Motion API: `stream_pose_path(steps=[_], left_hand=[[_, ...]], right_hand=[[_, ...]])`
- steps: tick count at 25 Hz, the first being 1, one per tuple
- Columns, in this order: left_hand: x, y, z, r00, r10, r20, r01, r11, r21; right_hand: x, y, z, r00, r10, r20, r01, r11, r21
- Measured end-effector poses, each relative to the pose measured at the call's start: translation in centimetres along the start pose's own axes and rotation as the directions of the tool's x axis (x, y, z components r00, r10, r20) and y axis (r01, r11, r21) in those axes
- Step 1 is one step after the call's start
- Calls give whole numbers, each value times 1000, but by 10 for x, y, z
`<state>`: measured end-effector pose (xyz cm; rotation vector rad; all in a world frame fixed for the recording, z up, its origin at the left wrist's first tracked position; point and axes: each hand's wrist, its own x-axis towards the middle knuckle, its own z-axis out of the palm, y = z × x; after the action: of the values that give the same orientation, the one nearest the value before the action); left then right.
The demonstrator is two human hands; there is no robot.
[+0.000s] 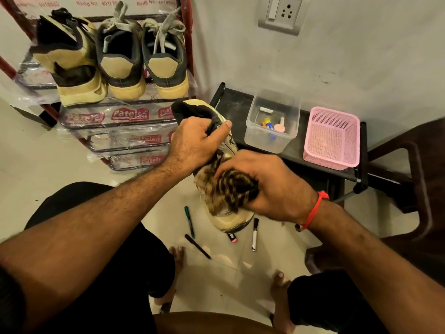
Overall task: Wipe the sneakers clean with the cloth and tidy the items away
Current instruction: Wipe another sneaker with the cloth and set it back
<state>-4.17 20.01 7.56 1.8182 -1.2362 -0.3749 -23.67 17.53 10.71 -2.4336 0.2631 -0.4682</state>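
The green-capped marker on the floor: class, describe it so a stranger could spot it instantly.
Start at the cream sneaker held over the pale tiled floor. Four pens lie beneath it; the slim green-capped marker lies furthest left, beside the sneaker's toe. Only its cap is green; its neighbours are black, white or pink-tipped.

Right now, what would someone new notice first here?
At centre, the left hand grips a cream sneaker by its collar while the right hand presses a striped cloth onto it. Three more sneakers sit on the rack behind; markers lie on the floor below.
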Motion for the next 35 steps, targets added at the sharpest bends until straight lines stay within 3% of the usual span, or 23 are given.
stream_pose_path(steps=[3,7,10,13,16,18,21,27,29,32,35], left_hand=[[1,-4,0,1000,-3,-12,3,1000,-9],[0,-2,4,995,90,50,-84,991,-107],[-1,1,4,994,103,44,-89,964,-252],[-3,3,5,988,157,0,-152,957,-248],[1,0,4,996,87,-34,-93,960,-264],[9,-8,-2,995,-37,-95,5,951,-310],[11,-16,-7,987,-90,-131,51,960,-275],[15,-15,-9,961,-240,-137,217,963,-163],[13,-9,-9,971,-213,-112,198,971,-138],[3,2,-1,992,-121,-27,118,989,-91],[2,5,2,985,-173,-18,171,983,-73]], right_hand=[[-1,2,-1,981,-75,179,84,995,-46],[0,24,-13,996,27,-91,-32,998,-53],[3,30,-13,949,124,-290,-132,991,-9],[7,32,-10,875,292,-386,-260,956,134],[6,34,-11,879,342,-333,-277,933,229],[2,29,-10,936,266,-231,-214,951,225],[-4,20,-16,986,122,-112,-109,987,120],[-10,-6,-8,990,-87,112,90,996,-21],[-10,-1,-6,992,-91,83,99,990,-97],[-3,27,-18,988,119,-93,-133,978,-163],[-3,44,-27,955,228,-189,-255,957,-137]])
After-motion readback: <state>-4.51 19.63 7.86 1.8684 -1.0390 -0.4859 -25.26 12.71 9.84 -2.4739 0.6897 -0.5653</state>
